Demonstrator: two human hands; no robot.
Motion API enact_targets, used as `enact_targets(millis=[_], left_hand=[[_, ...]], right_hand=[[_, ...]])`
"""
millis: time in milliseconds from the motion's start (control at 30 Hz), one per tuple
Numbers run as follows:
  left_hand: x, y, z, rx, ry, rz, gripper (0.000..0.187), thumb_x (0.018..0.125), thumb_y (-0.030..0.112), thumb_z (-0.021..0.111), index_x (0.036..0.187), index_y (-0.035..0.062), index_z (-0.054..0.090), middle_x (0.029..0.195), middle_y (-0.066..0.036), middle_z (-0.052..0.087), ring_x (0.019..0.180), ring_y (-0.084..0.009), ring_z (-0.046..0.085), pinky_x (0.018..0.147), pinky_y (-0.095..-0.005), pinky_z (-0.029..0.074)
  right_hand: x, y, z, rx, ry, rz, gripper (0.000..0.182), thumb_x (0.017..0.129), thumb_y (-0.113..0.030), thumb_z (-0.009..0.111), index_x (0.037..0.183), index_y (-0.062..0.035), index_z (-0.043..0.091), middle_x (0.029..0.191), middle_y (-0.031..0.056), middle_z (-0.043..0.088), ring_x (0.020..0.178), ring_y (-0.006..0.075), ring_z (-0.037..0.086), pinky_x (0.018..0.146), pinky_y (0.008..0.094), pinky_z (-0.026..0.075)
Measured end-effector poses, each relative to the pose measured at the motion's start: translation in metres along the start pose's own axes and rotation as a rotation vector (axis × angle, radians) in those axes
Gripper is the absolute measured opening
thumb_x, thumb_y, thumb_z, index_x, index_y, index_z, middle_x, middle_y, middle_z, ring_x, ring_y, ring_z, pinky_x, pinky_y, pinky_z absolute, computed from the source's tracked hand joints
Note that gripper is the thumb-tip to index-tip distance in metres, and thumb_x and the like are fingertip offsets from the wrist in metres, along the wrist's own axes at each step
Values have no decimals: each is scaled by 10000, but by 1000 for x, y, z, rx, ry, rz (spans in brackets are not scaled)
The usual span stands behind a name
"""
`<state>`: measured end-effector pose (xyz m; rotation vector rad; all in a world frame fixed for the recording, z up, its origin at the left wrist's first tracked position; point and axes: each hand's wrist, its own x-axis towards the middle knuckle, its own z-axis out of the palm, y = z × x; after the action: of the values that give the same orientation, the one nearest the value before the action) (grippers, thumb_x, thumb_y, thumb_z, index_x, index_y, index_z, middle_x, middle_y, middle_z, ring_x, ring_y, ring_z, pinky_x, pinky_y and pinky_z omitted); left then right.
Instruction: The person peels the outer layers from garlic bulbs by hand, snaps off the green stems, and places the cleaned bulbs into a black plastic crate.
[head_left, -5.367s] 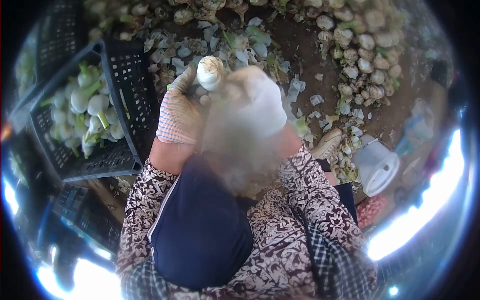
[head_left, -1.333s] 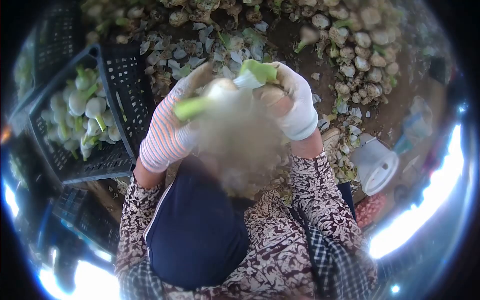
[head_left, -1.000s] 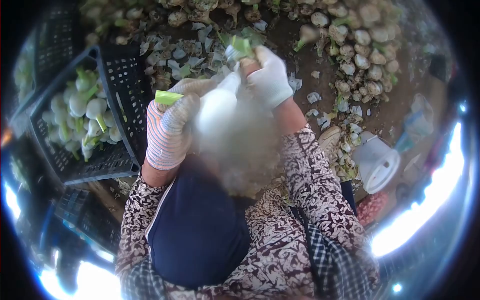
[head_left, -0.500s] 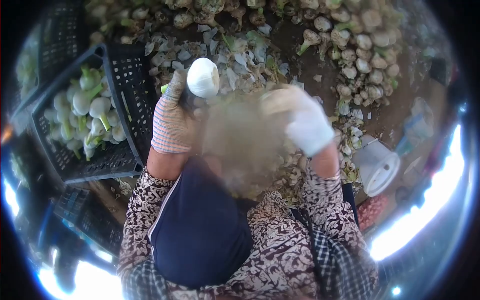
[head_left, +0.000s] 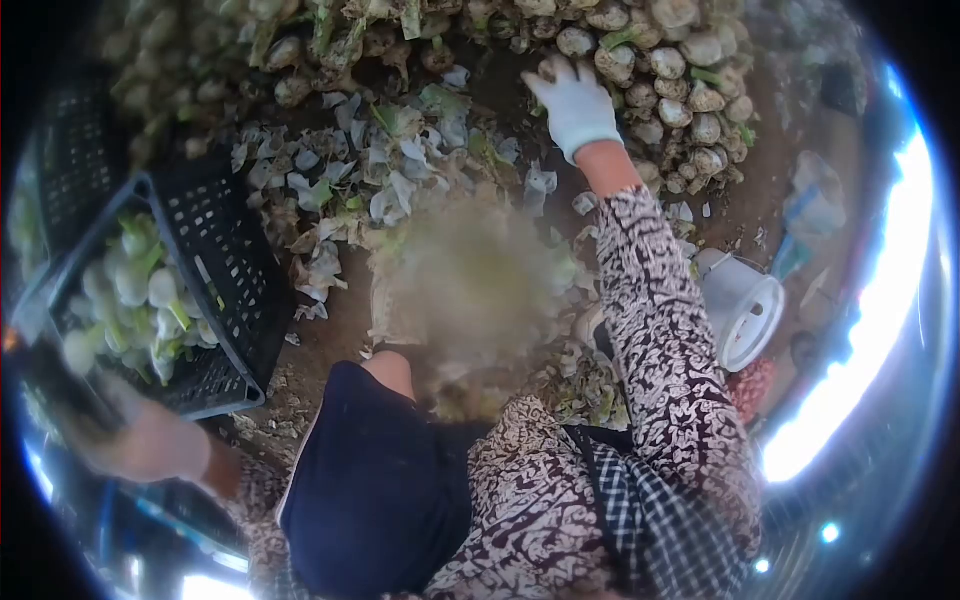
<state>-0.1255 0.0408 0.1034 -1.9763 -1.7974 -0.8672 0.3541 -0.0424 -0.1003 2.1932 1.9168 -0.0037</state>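
Note:
My left hand (head_left: pixel 150 438), in a glove, is smeared by motion at the lower left, beside the near corner of a black crate (head_left: pixel 215 300). I cannot tell whether its fingers hold anything. Inside the crate lie clean white garlic bulbs (head_left: pixel 130 285) with green stems. At the top, my right hand (head_left: pixel 575 108) wears a white glove and reaches out to the edge of a heap of unpeeled garlic (head_left: pixel 690 95). Its fingers are spread, with the tips right by the soil-covered bulbs.
Loose garlic skins (head_left: pixel 400 165) cover the ground in front of me. A white bucket (head_left: pixel 745 310) lies tipped on the right, near a red mesh bag (head_left: pixel 750 385). A second black crate (head_left: pixel 85 150) stands at the far left. A blurred patch obscures the centre.
My left hand has swung down and left, from the middle to beside the crate; the white garlic bulb it held up no longer shows there. My right hand has moved up to the heap.

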Motion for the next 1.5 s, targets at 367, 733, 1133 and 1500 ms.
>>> enact_targets(millis=[367,733,1133,1500], left_hand=[[-82,130,81,-1132,-1083,-164,984,759,384,852,1469,-56,333,1429,-155,486,1294,-286,511,1073,-379,426],[-102,113,78,-951,-905,155,860,669,156,885,1408,57,457,1346,-151,513,1179,-283,579,996,-356,480],[-80,112,61,-1155,-1227,-408,804,591,58,876,1316,-10,537,1213,-148,627,1027,-254,656,910,-324,528],[-84,115,53,-1558,-1147,-913,737,906,505,666,1378,-26,471,1201,-140,604,1096,-239,617,932,-398,527]], right_hand=[[-29,-96,-95,2122,-351,199,710,871,-220,727,1449,38,404,1295,120,605,1098,185,616,930,291,491],[-64,-154,-143,2044,-261,254,512,875,-183,758,1299,14,550,1155,75,651,1039,144,608,899,288,509],[-69,-147,-128,2143,-522,246,375,950,-133,621,1297,0,574,1119,59,669,1009,121,615,878,282,506],[-77,-150,-126,2312,-385,256,558,884,-257,763,1325,-5,533,1187,74,644,1079,143,606,917,290,503]])
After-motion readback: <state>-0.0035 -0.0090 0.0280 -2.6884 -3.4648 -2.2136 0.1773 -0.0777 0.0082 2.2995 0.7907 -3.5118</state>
